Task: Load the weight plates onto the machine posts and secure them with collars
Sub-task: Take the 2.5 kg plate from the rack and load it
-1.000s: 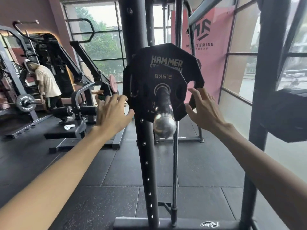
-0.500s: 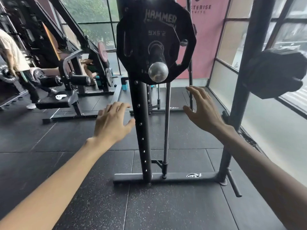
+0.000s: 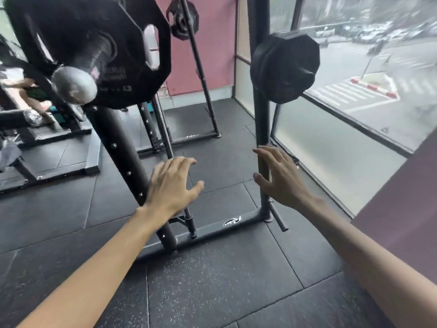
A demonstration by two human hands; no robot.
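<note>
Weight plates [image 3: 132, 55]: black, blurred, seated on steel post [image 3: 74, 85], high above the left end of the base bar [image 3: 224, 229].
Second plate stack [image 3: 283, 65]: high above the base bar's right end.
Left hand [image 3: 170, 185]: empty, fingers loosely spread, above the base bar.
Right hand [image 3: 279, 178]: empty, fingers spread, above the base bar's right end.

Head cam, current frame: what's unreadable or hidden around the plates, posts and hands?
1. Blurred: lettering on the weight plate, smeared by camera motion in the head view. The frame edge cuts off its top.
2. Blurred: the hub around the chrome post, so a collar there cannot be confirmed.
3. Hidden: the stacked plates cover their own post, and their count is unclear.
4. Unclear: the right hand overlaps the upright, so contact cannot be told.
</note>
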